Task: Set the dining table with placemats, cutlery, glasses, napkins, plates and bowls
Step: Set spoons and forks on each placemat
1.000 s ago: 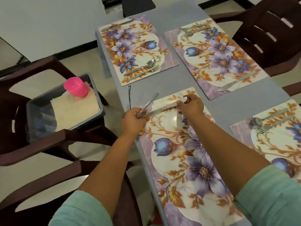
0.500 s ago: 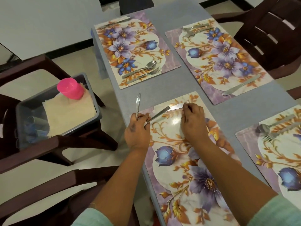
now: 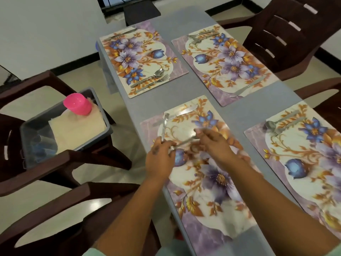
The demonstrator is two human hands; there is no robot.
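My left hand (image 3: 159, 157) is over the near left placemat (image 3: 217, 204) and grips a piece of cutlery (image 3: 163, 127) that points up and away from me. A second piece of cutlery (image 3: 184, 143) runs from that hand to my right hand (image 3: 215, 145), whose fingertips pinch its far end; motion blur hides whether it is a fork or a spoon. A knife (image 3: 184, 112) lies across the far end of this placemat. The three other placemats, far left (image 3: 129, 52), far right (image 3: 230, 58) and near right (image 3: 310, 163), each carry cutlery.
A grey bin (image 3: 103, 126) sits on the brown chair (image 3: 55, 163) to my left, holding folded napkins (image 3: 77, 130) and a pink cup (image 3: 77, 104). Another brown chair (image 3: 287, 39) stands at the far right. The grey table (image 3: 193, 100) shows between the mats.
My right hand let go of the knife, which now lies on the mat's far end, and drew back to the cutlery in my left hand. Both hands moved toward me.
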